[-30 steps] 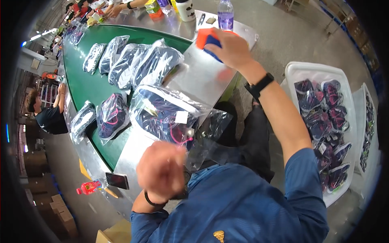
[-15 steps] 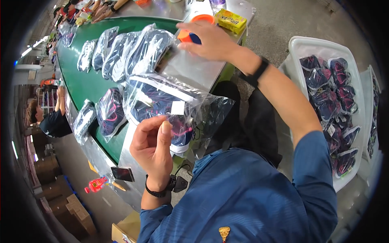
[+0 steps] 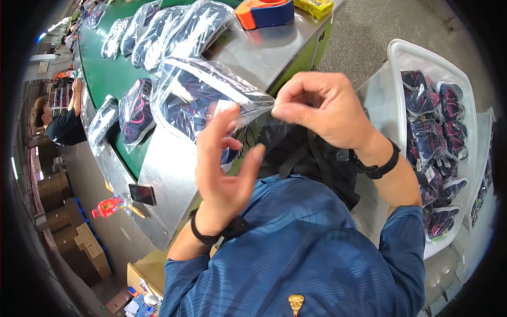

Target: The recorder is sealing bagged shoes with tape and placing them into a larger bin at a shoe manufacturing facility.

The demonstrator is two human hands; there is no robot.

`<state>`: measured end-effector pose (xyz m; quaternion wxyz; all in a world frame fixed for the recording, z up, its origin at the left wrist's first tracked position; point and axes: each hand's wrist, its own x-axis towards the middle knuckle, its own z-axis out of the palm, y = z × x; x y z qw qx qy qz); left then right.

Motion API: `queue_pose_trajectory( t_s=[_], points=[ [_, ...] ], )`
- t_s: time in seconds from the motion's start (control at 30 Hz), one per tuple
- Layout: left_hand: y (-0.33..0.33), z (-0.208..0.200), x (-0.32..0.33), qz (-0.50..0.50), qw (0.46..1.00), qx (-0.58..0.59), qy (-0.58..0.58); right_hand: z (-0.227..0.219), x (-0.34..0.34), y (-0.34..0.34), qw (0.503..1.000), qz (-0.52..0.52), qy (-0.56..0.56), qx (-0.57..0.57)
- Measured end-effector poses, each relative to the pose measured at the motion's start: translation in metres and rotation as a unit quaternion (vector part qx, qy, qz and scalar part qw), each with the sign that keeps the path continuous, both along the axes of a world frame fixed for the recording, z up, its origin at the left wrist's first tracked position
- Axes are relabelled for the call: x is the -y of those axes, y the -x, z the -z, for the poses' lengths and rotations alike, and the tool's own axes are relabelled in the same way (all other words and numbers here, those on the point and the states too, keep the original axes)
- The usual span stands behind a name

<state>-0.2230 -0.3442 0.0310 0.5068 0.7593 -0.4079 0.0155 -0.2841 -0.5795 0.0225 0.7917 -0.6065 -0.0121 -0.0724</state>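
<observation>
Holding bagged shoes [image 3: 428,134], a white tub [image 3: 397,79] stands right of the right hand's [image 3: 327,108] pinch.
Left of that pinch lies the bag [image 3: 211,84], shoes inside, edge nipped between thumb and fingers; the left hand [image 3: 222,164], spread, is just beside it, and the right has left the orange-blue holder [image 3: 264,13] beyond.

From where I stand this is a factory floor, shoe work: bagged shoes [image 3: 138,113] line a green belt [image 3: 113,74] toward the upper left, beside a metal desk [image 3: 166,156]; brown cartons [image 3: 91,245] pile at lower left, a filled white bin [image 3: 428,59] at right.
</observation>
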Motion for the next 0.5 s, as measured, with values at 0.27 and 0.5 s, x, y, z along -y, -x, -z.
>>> queue_pose_trajectory(
  t_s=[0.27,0.5],
  points=[
    [0.037,0.059,-0.039,0.097,0.812,0.378,-0.434,0.004,0.033,0.022,0.961,0.129,0.243,-0.018],
    [-0.004,0.039,-0.056,0.173,0.783,0.411,-0.433,0.000,0.026,0.029,0.964,0.126,0.235,-0.012]
  ],
)
